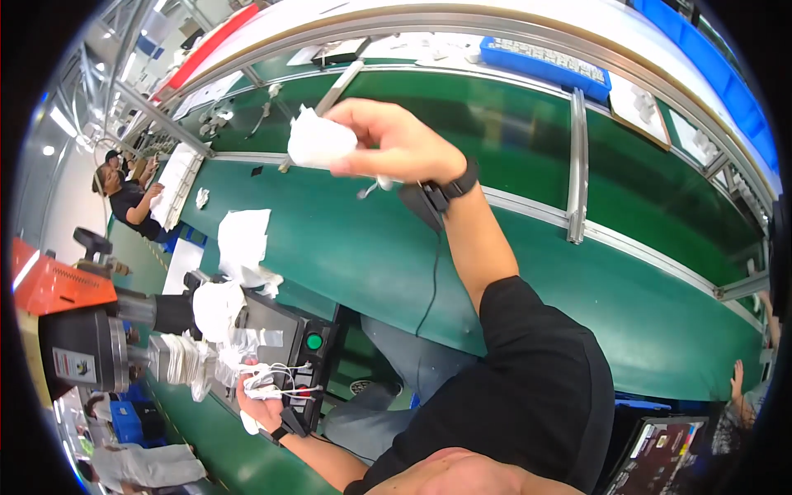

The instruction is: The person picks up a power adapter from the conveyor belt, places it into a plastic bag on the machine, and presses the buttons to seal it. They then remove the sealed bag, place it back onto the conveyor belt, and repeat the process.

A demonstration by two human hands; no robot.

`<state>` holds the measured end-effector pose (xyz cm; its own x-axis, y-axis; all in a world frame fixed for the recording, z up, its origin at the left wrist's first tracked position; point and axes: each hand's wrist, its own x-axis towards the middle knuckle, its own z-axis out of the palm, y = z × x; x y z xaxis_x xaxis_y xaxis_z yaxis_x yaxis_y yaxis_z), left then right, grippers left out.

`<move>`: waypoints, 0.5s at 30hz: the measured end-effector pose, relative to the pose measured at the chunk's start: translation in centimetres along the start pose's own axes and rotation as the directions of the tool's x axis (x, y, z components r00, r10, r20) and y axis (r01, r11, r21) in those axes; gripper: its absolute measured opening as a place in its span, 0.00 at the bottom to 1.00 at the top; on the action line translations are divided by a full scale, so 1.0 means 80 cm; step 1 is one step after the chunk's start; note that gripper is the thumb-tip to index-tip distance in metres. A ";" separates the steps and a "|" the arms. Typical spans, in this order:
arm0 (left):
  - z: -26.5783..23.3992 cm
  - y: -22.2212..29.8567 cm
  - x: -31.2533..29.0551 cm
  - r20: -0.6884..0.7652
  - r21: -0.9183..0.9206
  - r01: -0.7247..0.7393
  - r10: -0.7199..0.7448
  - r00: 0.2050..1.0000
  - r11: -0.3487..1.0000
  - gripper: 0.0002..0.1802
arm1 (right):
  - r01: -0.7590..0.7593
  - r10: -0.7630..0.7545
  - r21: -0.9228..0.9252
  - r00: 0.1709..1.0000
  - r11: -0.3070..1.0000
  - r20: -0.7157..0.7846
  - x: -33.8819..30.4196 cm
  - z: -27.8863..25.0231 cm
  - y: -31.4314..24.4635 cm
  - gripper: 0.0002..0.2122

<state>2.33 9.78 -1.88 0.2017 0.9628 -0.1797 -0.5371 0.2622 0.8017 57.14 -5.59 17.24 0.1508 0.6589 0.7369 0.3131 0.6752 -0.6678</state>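
My right hand (396, 140) is raised over the green bench, its fingers and thumb closed on a white crumpled bundle (322, 140) that looks like thin plastic or paper. A short white cord end with a small plug (384, 183) hangs below that wrist. My left hand (260, 406) is lower and to the left, palm up, closed around a bundle of white cables (268, 379). Those cables lie at the edge of a dark machine bed, with their ends reaching toward a green button (314, 341). The left fingertips are partly hidden by the cables.
White sheets (243, 243) lie on the green bench (363, 239). An orange and black machine (78, 330) stands at left, beside a stack of white flat pieces (183, 359). A metal frame (577, 165) crosses the bench. A blue tray (544, 68) holds small white parts. Other people work nearby.
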 end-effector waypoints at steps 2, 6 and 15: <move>-0.015 0.009 0.000 -0.013 -0.068 0.017 -0.018 1.000 0.998 0.28 | -0.213 0.117 0.447 0.966 0.869 0.231 -0.013 0.036 -0.054 0.19; -0.037 0.028 -0.053 0.518 -0.290 0.099 0.069 0.853 0.952 0.29 | -0.449 0.050 0.363 0.681 0.817 0.731 -0.018 0.132 -0.022 0.17; 0.024 0.055 -0.225 -0.102 -0.560 -0.317 0.317 0.943 0.766 0.30 | -0.935 0.571 0.070 0.270 0.347 0.776 -0.079 0.433 0.113 0.09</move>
<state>-2.06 -6.50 5.99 -0.0630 0.9977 0.0265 -0.9336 -0.0683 0.3517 26.51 7.81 2.93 -0.5080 0.8201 -0.2633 -0.0986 -0.3590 -0.9281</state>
